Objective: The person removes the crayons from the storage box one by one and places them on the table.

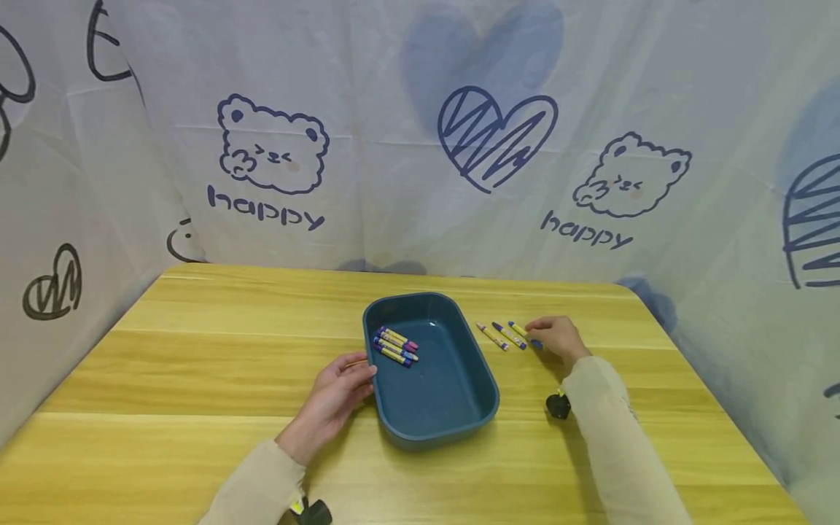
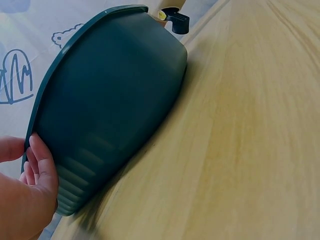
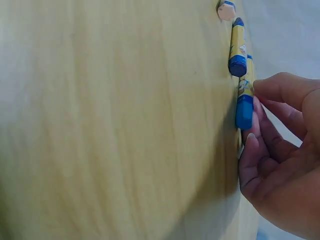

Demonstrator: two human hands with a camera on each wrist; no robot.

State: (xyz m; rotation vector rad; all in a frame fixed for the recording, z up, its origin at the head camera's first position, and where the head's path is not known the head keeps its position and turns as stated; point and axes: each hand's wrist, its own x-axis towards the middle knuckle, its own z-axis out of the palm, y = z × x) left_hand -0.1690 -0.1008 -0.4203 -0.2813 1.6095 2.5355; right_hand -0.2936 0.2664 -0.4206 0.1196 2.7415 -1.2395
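My left hand (image 1: 335,394) grips the left rim of a dark blue plastic bin (image 1: 453,430), its thumb at the rim and other fingers against the outer wall. Several crayons (image 1: 395,345) in yellow wrappers lie inside, near the bin's left side. To the right of the bin, my right hand (image 1: 558,339) has its fingertips on a blue crayon (image 3: 244,112) and appears to pinch it. Fingers partly cover that crayon in the head view. Beside it on the table lie a dark blue crayon (image 1: 510,335) and a pale pink crayon (image 1: 493,336).
The bin stands on a yellow wood-grain table (image 1: 197,379). A white cloth (image 1: 387,182) printed with bears and hearts hangs behind and at both sides. Small black devices (image 1: 558,406) are strapped to both wrists.
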